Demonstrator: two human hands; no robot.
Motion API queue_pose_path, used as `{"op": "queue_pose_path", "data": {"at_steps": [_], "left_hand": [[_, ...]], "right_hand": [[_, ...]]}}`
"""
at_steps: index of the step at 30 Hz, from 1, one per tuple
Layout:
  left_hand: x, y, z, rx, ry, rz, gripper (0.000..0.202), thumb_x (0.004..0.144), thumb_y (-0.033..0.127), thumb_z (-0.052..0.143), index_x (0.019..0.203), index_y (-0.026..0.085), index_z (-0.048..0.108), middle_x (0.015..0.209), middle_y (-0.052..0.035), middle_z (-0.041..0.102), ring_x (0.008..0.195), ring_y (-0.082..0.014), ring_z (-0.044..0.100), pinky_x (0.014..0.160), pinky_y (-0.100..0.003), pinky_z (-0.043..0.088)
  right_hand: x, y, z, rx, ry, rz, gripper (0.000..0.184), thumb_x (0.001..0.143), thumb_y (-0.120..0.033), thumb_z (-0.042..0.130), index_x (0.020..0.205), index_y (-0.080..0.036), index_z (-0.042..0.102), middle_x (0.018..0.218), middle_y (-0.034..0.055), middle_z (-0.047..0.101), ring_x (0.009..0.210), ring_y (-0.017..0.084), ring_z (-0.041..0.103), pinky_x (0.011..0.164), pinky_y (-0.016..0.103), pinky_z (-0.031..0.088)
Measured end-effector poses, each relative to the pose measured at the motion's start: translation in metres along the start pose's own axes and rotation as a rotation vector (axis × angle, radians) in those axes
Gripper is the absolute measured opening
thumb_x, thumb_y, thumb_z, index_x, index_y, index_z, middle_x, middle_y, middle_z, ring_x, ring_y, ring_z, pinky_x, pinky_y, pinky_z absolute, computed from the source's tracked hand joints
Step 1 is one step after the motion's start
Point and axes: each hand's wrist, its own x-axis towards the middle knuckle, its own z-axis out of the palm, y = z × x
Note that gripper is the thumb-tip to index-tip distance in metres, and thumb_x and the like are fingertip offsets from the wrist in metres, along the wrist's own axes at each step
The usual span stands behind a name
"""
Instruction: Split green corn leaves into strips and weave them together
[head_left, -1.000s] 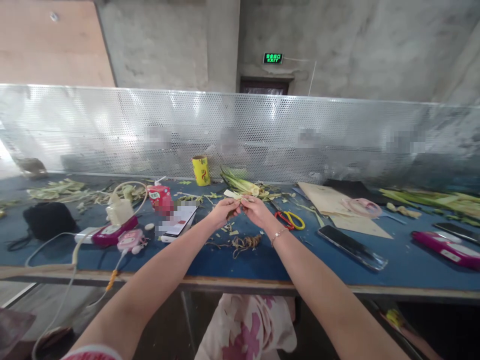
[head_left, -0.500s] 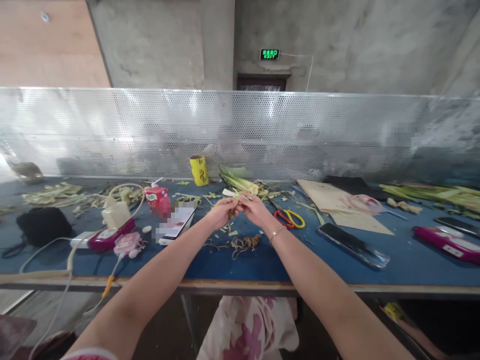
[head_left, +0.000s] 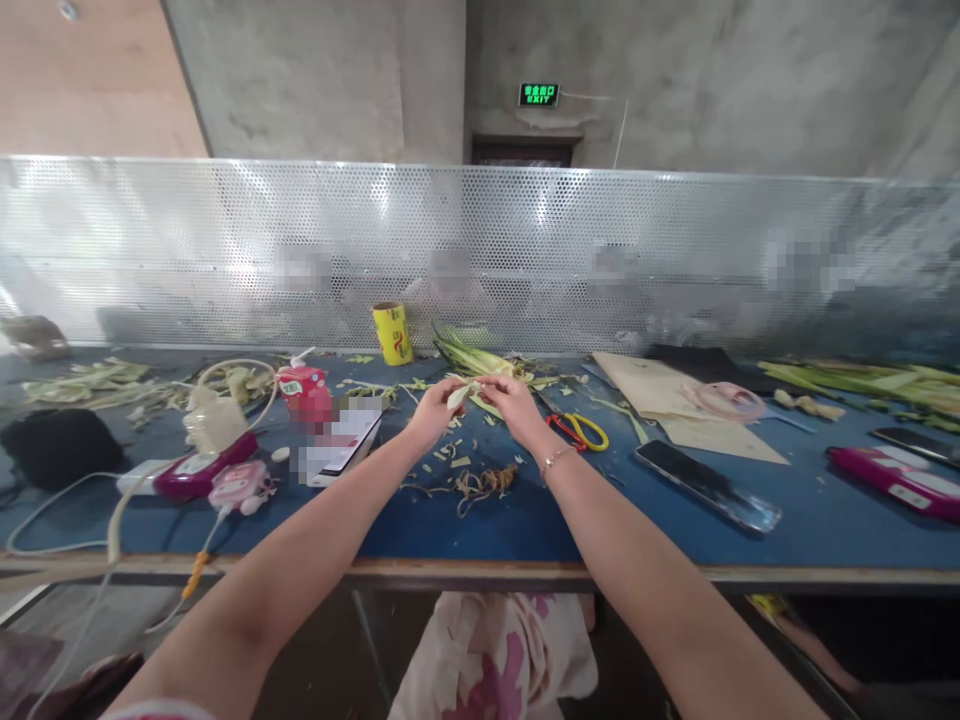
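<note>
Both hands meet over the middle of the table, raised a little above it. My left hand (head_left: 433,414) pinches a pale, whitish-green strip of leaf or husk (head_left: 460,397). The fingers of my right hand (head_left: 513,404) are closed on the other end of the same strip. Just beyond my hands lies a bundle of long green leaves (head_left: 476,355). A tangle of brown twine (head_left: 487,485) rests nearer to me. Right of my right hand are scissors (head_left: 589,432) with red and yellow handles. Small plant scraps (head_left: 450,458) lie below my hands.
On the left are a phone (head_left: 349,440), a red drink carton (head_left: 304,392), a power bank with cables (head_left: 199,470) and a black pouch (head_left: 60,447). A yellow tape roll (head_left: 393,334) stands behind. Rightward lie another phone (head_left: 705,487), brown paper (head_left: 645,390) and a magenta device (head_left: 896,480).
My hands have moved slightly apart, and the pale strip between them has turned and now shows its broad side. The whole view has shifted a little.
</note>
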Motion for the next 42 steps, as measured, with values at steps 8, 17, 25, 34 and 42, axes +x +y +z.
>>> {"op": "queue_pose_path", "data": {"at_steps": [8, 17, 25, 34, 42], "left_hand": [[-0.001, -0.002, 0.005, -0.214, -0.061, -0.125, 0.018, 0.059, 0.009, 0.06, 0.075, 0.013, 0.067, 0.068, -0.0021, 0.065, 0.057, -0.0082, 0.053, 0.055, -0.02, 0.04], [0.002, -0.004, 0.004, -0.276, 0.02, -0.08, 0.015, 0.065, 0.02, 0.072, 0.077, 0.014, 0.066, 0.067, -0.0003, 0.063, 0.052, -0.0055, 0.048, 0.052, -0.02, 0.039], [-0.001, 0.004, 0.001, -0.354, 0.041, -0.126, 0.025, 0.058, 0.015, 0.073, 0.082, 0.014, 0.066, 0.07, -0.0016, 0.065, 0.053, -0.0066, 0.051, 0.047, -0.019, 0.036], [0.001, 0.003, -0.002, -0.237, 0.009, -0.093, 0.029, 0.052, 0.027, 0.081, 0.072, 0.011, 0.067, 0.066, -0.0018, 0.062, 0.047, -0.0025, 0.038, 0.042, -0.02, 0.023], [-0.001, 0.007, -0.005, -0.059, 0.037, -0.067, 0.032, 0.054, 0.038, 0.079, 0.074, 0.014, 0.07, 0.061, -0.0001, 0.061, 0.046, -0.0039, 0.036, 0.045, -0.022, 0.026]], "right_hand": [[-0.003, -0.009, -0.003, 0.162, 0.064, 0.021, 0.025, 0.055, -0.025, 0.072, 0.078, -0.019, 0.064, 0.071, -0.0018, 0.059, 0.066, 0.009, 0.055, 0.071, 0.027, 0.047], [-0.005, -0.012, 0.0, 0.054, 0.051, 0.034, 0.038, 0.052, -0.019, 0.068, 0.089, -0.021, 0.058, 0.088, -0.0016, 0.053, 0.067, 0.009, 0.053, 0.064, 0.026, 0.047], [-0.008, -0.008, 0.002, -0.361, -0.022, -0.102, 0.028, 0.058, -0.022, 0.063, 0.086, -0.02, 0.059, 0.086, 0.0009, 0.057, 0.069, 0.012, 0.054, 0.067, 0.029, 0.046], [-0.01, -0.002, 0.001, -0.329, -0.095, -0.084, 0.023, 0.059, -0.029, 0.066, 0.078, -0.019, 0.058, 0.073, -0.0011, 0.058, 0.067, 0.013, 0.053, 0.068, 0.029, 0.043], [-0.018, -0.01, 0.008, -0.387, -0.136, -0.108, 0.028, 0.061, -0.035, 0.071, 0.081, -0.019, 0.061, 0.069, -0.0022, 0.058, 0.064, 0.013, 0.051, 0.065, 0.029, 0.04]]}}
